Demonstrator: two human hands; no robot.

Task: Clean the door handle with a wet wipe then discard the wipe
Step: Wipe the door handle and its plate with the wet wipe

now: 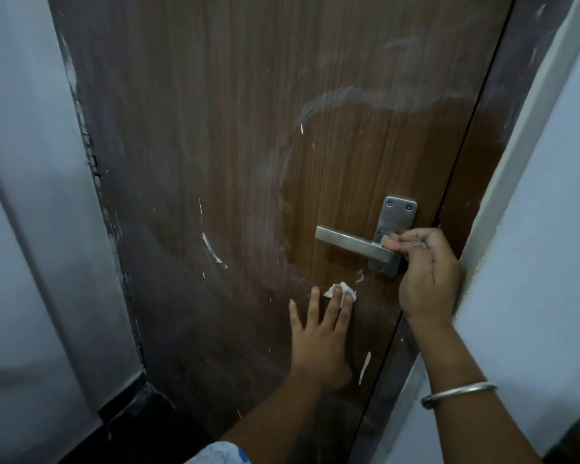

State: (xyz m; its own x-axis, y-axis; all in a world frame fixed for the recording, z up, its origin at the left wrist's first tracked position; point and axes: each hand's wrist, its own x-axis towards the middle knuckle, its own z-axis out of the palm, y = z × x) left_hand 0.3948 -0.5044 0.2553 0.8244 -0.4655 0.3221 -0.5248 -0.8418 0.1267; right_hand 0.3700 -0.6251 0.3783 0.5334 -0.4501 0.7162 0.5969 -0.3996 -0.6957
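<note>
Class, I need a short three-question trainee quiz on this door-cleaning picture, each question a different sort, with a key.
1. True or false: the wet wipe is pressed on the door below the door handle.
2. Which hand pins the wipe: A left hand, B right hand?
3. Fill in: the right wrist wears a silver ____.

Key: 1 true; 2 A; 3 bangle.

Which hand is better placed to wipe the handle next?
Left, probably. The left hand already presses the wipe flat on the door just below the handle; the right hand pinches the handle's base without a wipe.
</note>
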